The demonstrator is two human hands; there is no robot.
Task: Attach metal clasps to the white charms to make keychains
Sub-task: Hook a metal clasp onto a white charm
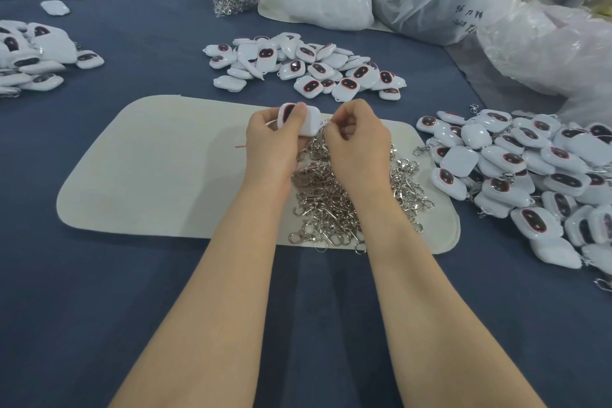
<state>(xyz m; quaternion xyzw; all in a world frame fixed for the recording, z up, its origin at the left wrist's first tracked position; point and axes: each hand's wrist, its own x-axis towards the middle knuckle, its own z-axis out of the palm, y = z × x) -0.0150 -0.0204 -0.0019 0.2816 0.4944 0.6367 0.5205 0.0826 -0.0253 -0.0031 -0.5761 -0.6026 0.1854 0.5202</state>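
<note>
The blue surface (132, 308) carries a cream mat (159, 175), which lies under both hands and reaches well out to the left of the left hand. To the right of the right hand lies a large heap of finished keychains (530, 175). Beyond both hands lies a smaller heap of bare charms (304, 66). A pile of loose clasps (331, 202) lies on the mat beneath the wrists.

The left hand (271, 139) grips one white charm (308, 124), with the thumb pressed on top and the fingers curled under it. The charm's long axis runs crosswise from the left hand towards the right hand. Its dark face is turned up and away, and its near corner points at the right hand.

The right hand (357, 142) touches that corner with its fingers curled in a pinch on what looks like a clasp ring (325, 123), though it is too small to make out clearly. The right hand seems the one to work the ring leftward into the charm's loop.
</note>
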